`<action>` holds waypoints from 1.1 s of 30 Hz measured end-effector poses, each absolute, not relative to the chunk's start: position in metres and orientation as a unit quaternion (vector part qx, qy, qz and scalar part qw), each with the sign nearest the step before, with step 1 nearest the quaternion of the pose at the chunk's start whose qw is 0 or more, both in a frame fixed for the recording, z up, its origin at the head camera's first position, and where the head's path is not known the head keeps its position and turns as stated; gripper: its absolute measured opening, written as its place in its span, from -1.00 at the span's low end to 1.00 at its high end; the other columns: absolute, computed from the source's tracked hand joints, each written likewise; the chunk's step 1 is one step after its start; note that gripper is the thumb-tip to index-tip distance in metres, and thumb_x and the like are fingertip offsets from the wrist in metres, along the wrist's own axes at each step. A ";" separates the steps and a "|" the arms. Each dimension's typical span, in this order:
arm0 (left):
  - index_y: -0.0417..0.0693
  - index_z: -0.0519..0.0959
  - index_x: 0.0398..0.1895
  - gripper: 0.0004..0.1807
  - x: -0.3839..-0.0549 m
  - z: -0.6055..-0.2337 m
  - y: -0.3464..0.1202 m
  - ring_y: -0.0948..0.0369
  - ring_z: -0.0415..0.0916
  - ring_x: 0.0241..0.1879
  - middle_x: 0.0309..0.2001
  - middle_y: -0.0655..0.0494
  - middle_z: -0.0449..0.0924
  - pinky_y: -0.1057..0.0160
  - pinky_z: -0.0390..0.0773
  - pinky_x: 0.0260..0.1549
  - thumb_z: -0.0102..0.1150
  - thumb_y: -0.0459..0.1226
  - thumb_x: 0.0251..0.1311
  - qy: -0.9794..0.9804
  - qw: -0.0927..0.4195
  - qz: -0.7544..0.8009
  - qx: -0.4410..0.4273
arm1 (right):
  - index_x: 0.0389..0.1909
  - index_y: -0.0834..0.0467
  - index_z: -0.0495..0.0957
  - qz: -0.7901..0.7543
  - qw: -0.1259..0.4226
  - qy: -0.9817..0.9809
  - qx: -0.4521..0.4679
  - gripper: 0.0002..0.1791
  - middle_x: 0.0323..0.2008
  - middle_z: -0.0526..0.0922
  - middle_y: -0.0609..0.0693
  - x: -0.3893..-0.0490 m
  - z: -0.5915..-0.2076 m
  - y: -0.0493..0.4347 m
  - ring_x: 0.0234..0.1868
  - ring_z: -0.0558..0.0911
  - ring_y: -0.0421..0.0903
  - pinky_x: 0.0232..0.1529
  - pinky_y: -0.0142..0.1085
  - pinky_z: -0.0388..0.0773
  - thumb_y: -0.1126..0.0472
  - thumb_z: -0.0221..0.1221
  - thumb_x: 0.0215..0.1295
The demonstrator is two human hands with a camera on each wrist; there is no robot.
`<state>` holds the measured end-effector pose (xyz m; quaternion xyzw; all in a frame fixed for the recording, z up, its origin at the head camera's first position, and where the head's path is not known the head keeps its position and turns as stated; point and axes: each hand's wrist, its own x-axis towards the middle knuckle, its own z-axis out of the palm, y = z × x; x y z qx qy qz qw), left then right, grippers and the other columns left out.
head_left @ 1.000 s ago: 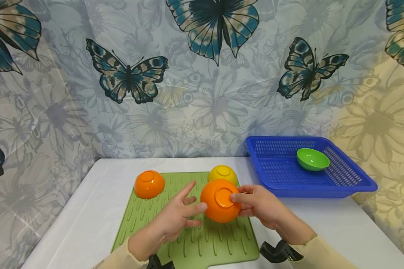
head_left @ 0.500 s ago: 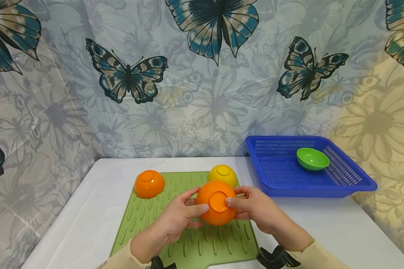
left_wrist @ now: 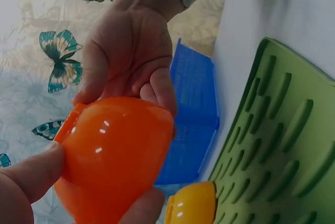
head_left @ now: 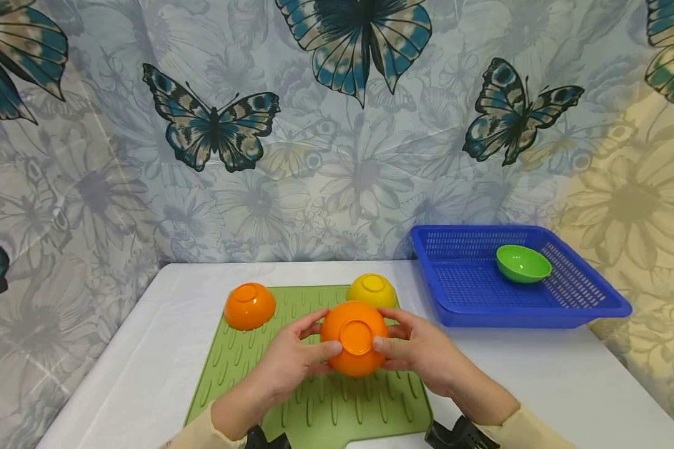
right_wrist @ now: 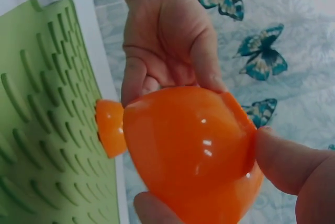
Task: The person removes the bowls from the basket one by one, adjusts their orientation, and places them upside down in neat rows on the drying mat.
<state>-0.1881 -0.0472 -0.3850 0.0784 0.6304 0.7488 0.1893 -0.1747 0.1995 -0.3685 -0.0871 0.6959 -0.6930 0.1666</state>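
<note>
Both hands hold an orange bowl (head_left: 355,362) above the mat, its foot ring turned toward the head camera. My left hand (head_left: 292,352) grips the bowl's left side, thumb by the foot ring and fingers at the rim. On the opposite side my right hand (head_left: 421,349) grips it the same way. In the left wrist view the bowl (left_wrist: 118,153) shows its smooth outer wall between both hands. Behind it, a yellow bowl (head_left: 372,289) lies upside down on the mat, partly covered. Another orange bowl (head_left: 249,308) sits upside down at the mat's back left corner.
A green ridged drying mat (head_left: 320,424) lies on the white-covered table (head_left: 118,349). At the back right stands a blue perforated basket (head_left: 517,318), with a green bowl (head_left: 522,264) upright inside. A butterfly-print cloth (head_left: 337,206) hangs behind.
The left hand has come up to the orange bowl and taken hold of its left side. The bowl and right hand have moved slightly left.
</note>
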 end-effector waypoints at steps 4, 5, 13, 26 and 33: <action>-0.13 0.29 0.48 -0.20 -0.188 -0.385 -0.052 -0.02 0.63 -0.09 0.21 -0.24 0.31 -0.02 0.67 -0.18 0.42 -0.34 0.17 0.633 0.185 0.747 0.088 | 0.51 0.34 0.08 -0.693 0.165 0.695 -0.093 -0.08 0.29 0.31 0.42 -0.174 -0.370 0.199 0.02 0.63 0.19 -0.03 0.01 0.62 0.29 0.38 0.24; -0.13 0.30 0.48 -0.20 -0.188 -0.385 -0.053 -0.02 0.62 -0.08 0.23 -0.24 0.30 -0.02 0.67 -0.18 0.42 -0.33 0.18 0.633 0.184 0.747 0.091 | 0.51 0.31 0.09 -0.690 0.165 0.698 -0.096 -0.08 0.34 0.25 0.42 -0.174 -0.370 0.199 0.03 0.63 0.19 -0.02 -0.01 0.62 0.29 0.39 0.23; -0.09 0.30 0.49 -0.22 -0.186 -0.390 -0.063 -0.05 0.61 0.01 0.38 -0.23 0.29 -0.04 0.64 -0.12 0.37 -0.42 0.19 0.602 0.202 0.766 0.104 | 0.52 0.26 0.11 -0.686 0.173 0.696 -0.125 -0.08 0.39 0.24 0.35 -0.173 -0.374 0.196 0.09 0.61 0.15 0.00 -0.06 0.61 0.31 0.39 0.21; -0.04 0.25 0.52 -0.11 -0.183 -0.392 -0.084 -0.05 0.61 0.02 0.08 -0.29 0.57 -0.08 0.60 -0.06 0.41 -0.47 0.12 0.619 0.211 0.747 0.116 | 0.48 0.26 0.23 -0.710 0.155 0.672 -0.140 -0.13 0.47 0.16 0.23 -0.178 -0.384 0.184 0.12 0.59 0.16 -0.03 -0.01 0.62 0.44 0.39 0.14; -0.10 0.24 0.52 -0.14 -0.185 -0.397 -0.099 -0.07 0.61 0.02 0.15 -0.30 0.53 -0.10 0.60 -0.06 0.38 -0.48 0.14 0.613 0.214 0.751 0.117 | 0.45 0.22 0.31 -0.695 0.167 0.684 -0.145 -0.17 0.35 0.35 0.22 -0.184 -0.387 0.173 0.01 0.65 0.15 -0.07 -0.03 0.65 0.44 0.40 0.13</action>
